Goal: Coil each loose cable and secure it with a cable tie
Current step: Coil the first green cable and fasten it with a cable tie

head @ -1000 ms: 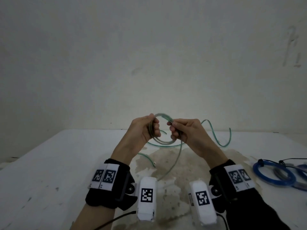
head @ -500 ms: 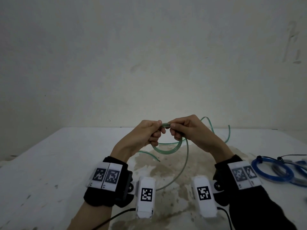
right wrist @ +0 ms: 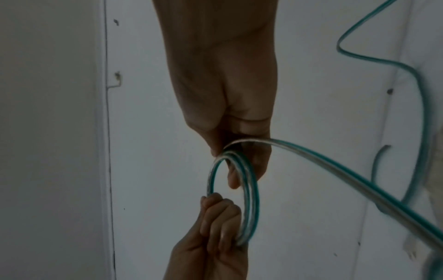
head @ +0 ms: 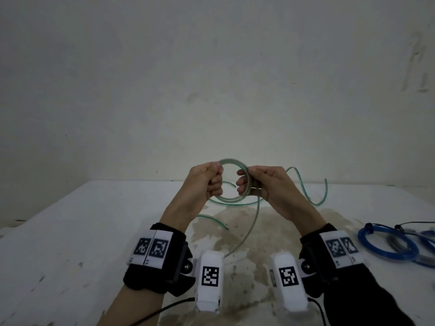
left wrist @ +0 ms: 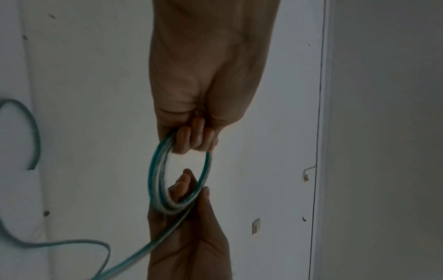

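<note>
The white desk (head: pixel 70 243), stained brown under the wrists, carries everything else. To the right of the right fingers, well apart, lie blue coiled cables (head: pixel 388 245), already bundled by the look of them; whether ties hold them is too small to tell.

The green-striped clear cable (head: pixel 235 198) is raised above the desk between both hands, wound into a small ring of a few turns. Its loose remainder drops from the ring to the desk below the fingers, and further lengths curve away behind and to the right of the right hand.

The left hand (head: pixel 207 182) is fisted round the ring's left side, fingers (left wrist: pixel 191 136) curled tight over the strands. The right hand (head: pixel 263 182) pinches the opposite side, fingers (right wrist: pixel 239 170) hooked through the ring.

The cable looks light, smooth and springy: stiff enough to hold an arc, so turns will likely want to spring open if either grip slackens. Best held where the strands stack together, each new turn laid against the others. No cable tie shows near the fingers.
</note>
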